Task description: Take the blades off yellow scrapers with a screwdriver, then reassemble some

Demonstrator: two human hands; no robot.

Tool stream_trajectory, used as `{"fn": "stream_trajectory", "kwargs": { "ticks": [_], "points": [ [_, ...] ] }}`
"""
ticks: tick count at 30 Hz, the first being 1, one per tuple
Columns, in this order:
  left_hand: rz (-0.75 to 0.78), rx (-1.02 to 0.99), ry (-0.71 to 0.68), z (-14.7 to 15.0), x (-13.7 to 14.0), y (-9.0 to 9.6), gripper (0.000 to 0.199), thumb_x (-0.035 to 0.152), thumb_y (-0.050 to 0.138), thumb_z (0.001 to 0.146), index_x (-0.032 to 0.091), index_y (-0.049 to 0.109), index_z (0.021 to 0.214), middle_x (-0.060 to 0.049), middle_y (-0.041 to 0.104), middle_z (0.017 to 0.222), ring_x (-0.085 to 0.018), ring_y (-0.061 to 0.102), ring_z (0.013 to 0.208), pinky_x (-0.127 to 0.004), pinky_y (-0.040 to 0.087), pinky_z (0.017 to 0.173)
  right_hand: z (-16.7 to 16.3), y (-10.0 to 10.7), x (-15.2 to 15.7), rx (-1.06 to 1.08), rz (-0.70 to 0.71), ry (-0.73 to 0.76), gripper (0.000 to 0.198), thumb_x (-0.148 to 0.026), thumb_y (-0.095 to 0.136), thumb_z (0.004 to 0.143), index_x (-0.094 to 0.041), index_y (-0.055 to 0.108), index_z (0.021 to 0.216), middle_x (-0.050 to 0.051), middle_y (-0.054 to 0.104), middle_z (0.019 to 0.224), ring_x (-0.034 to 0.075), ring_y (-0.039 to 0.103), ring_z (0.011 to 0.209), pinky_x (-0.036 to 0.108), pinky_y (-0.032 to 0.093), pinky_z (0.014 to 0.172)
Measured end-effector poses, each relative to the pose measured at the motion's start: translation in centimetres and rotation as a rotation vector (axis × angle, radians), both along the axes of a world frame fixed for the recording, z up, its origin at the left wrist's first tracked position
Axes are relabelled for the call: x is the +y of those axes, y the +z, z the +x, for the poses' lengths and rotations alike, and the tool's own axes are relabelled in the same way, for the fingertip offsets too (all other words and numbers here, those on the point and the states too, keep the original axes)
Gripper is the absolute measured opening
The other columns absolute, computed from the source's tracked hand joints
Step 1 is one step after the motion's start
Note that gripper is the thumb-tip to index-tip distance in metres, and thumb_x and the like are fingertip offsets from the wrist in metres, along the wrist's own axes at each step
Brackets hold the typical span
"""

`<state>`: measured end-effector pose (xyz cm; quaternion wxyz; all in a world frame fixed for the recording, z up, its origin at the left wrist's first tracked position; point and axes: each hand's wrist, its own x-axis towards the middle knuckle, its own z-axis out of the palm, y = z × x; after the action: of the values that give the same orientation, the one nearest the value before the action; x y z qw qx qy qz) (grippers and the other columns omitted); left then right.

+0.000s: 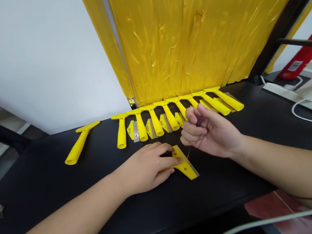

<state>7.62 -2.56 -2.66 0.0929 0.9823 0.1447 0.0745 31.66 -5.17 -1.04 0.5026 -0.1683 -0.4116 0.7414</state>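
left hand [149, 166], right hand [210, 130] over black tabletop [160, 214]; yellow curtain [191, 39] behind.

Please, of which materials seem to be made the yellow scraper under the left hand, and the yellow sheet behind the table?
The scraper body seems smooth plastic, evenly coloured; its edge strip looks metallic, being grey and straight. The yellow sheet is probably glossy plastic film: its creases catch bright highlights.

A person's left forearm [80, 221] and right forearm [280, 162] are bare and slim, tapering to narrow, bare wrists. The left hand [149, 166] and right hand [209, 132] are bare too, with slender fingers. A pale, round cable [280, 218] passes before the right forearm; whether it is worn is unclear.
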Motion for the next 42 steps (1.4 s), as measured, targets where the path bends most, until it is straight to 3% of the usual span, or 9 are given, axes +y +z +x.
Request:
{"fn": "stream_trajectory", "kwargs": {
  "ticks": [13, 19, 23, 28, 30, 32, 35, 38, 42],
  "points": [
    [-0.004, -0.026, 0.009, 0.0, -0.1, -0.1, 0.031, 0.025, 0.063, 0.101, 0.029, 0.072, 0.13, -0.008, 0.066, 0.115, -0.025, 0.065, 0.103, -0.042, 0.056, 0.095, -1.3, -1.3, -1.3, -0.066, 0.082, 0.161, 0.033, -0.047, 0.06, 0.104, -0.024, 0.043, 0.087, -0.008, 0.035, 0.064, 0.012, 0.032, 0.06, 0.029, 0.032, 0.066],
    [-0.01, -0.04, 0.004, 0.0, -0.2, 0.1, 0.025, 0.025, 0.062, 0.1, 0.029, 0.074, 0.123, -0.008, 0.065, 0.115, -0.024, 0.064, 0.099, -0.04, 0.055, 0.092, -0.3, -1.6, -1.4, -0.295, 0.566, -0.048, 0.021, -0.029, 0.075, 0.096, -0.024, 0.056, 0.089, 0.001, 0.06, 0.09, 0.016, 0.058, 0.08, 0.033, 0.048, 0.074],
    [-0.046, -0.027, 0.002, 0.1, -0.1, 0.1, 0.025, 0.023, 0.062, 0.1, 0.028, 0.075, 0.12, -0.008, 0.064, 0.116, -0.023, 0.063, 0.099, -0.038, 0.055, 0.092, 0.6, -1.5, -1.3, -0.423, 0.748, -0.134, 0.019, -0.015, 0.082, 0.088, -0.023, 0.064, 0.087, 0.002, 0.068, 0.084, 0.017, 0.063, 0.075, 0.034, 0.052, 0.071],
    [-0.04, -0.025, 0.002, 0.1, -0.1, 0.1, 0.023, 0.023, 0.061, 0.1, 0.028, 0.074, 0.118, -0.008, 0.064, 0.114, -0.023, 0.063, 0.1, -0.038, 0.054, 0.091, 1.1, -0.7, -1.3, -0.471, 0.716, -0.108, 0.008, -0.016, 0.078, 0.092, -0.022, 0.072, 0.093, 0.004, 0.074, 0.084, 0.018, 0.068, 0.076, 0.035, 0.054, 0.07],
    [-0.037, -0.031, 0.002, 0.1, -0.1, 0.2, 0.021, 0.024, 0.062, 0.1, 0.028, 0.075, 0.116, -0.008, 0.063, 0.11, -0.023, 0.063, 0.097, -0.036, 0.054, 0.088, 0.8, -0.6, -1.4, -0.445, 0.656, 0.002, 0.004, -0.023, 0.072, 0.098, -0.02, 0.074, 0.098, 0.007, 0.075, 0.087, 0.019, 0.069, 0.081, 0.036, 0.055, 0.075],
    [-0.041, -0.03, -0.004, 0.1, -0.1, 0.2, 0.02, 0.024, 0.061, 0.101, 0.029, 0.075, 0.115, -0.007, 0.063, 0.108, -0.023, 0.063, 0.096, -0.036, 0.054, 0.088, 0.3, -0.8, -1.5, -0.366, 0.504, 0.166, 0.02, -0.034, 0.063, 0.105, -0.018, 0.074, 0.103, 0.006, 0.07, 0.082, 0.019, 0.069, 0.082, 0.036, 0.054, 0.075],
    [-0.045, -0.03, 0.0, 0.2, -0.1, 0.2, 0.02, 0.024, 0.062, 0.1, 0.028, 0.076, 0.114, -0.007, 0.065, 0.111, -0.024, 0.064, 0.102, -0.039, 0.054, 0.096, -0.7, -1.5, -1.6, -0.163, 0.246, 0.267, 0.033, -0.051, 0.058, 0.106, -0.019, 0.067, 0.108, -0.005, 0.049, 0.067, 0.014, 0.054, 0.064, 0.031, 0.048, 0.068],
    [-0.038, -0.036, 0.011, 0.1, -0.1, 0.0, 0.021, 0.023, 0.063, 0.099, 0.027, 0.075, 0.116, -0.008, 0.066, 0.112, -0.026, 0.065, 0.105, -0.042, 0.054, 0.098, -1.3, -2.1, -1.5, -0.034, 0.167, 0.206, 0.027, -0.047, 0.07, 0.1, -0.025, 0.055, 0.1, -0.009, 0.041, 0.065, 0.01, 0.038, 0.058, 0.027, 0.041, 0.067],
    [-0.023, -0.046, -0.019, 0.1, 0.0, -0.2, 0.022, 0.024, 0.061, 0.101, 0.025, 0.074, 0.119, -0.009, 0.067, 0.115, -0.026, 0.065, 0.107, -0.043, 0.054, 0.098, -0.8, -2.1, -0.8, -0.092, 0.199, 0.219, 0.026, -0.043, 0.07, 0.1, -0.021, 0.06, 0.091, 0.001, 0.059, 0.091, 0.014, 0.057, 0.078, 0.032, 0.047, 0.076]
  ]
}}
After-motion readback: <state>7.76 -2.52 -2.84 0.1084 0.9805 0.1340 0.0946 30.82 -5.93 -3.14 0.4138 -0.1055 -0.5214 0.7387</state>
